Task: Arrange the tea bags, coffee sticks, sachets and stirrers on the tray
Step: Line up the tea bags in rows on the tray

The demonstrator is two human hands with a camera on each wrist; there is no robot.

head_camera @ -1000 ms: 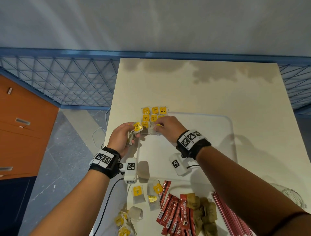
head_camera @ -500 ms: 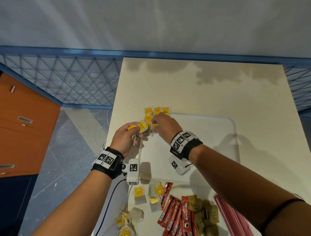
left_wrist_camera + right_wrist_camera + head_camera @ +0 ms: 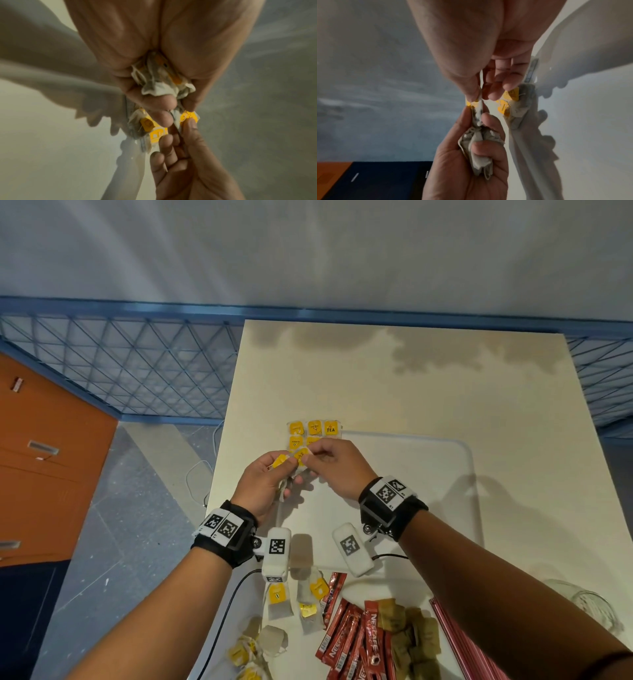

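A white tray (image 3: 470, 474) lies on the cream table, with several yellow-tagged tea bags (image 3: 313, 429) laid in rows at its far left corner. My left hand (image 3: 287, 465) hovers just in front of them and grips a crumpled bunch of tea bags (image 3: 161, 81). My right hand (image 3: 310, 457) meets it and pinches one tea bag (image 3: 478, 108) of that bunch by its top, at the yellow tag, between thumb and forefinger. Most of the bunch (image 3: 479, 146) is hidden inside the left palm.
Loose tea bags (image 3: 277, 597), red coffee sticks (image 3: 346, 635), brown sachets (image 3: 411, 635) and red stirrers (image 3: 459, 645) lie at the table's near edge. A glass jar (image 3: 589, 607) stands at the right. An orange cabinet (image 3: 41, 460) and a blue mesh railing (image 3: 137, 371) are on the left.
My right hand left the rows of tea bags on the tray, moved left to my left hand and took hold of a tea bag in the bunch. The left hand stayed about where it was.
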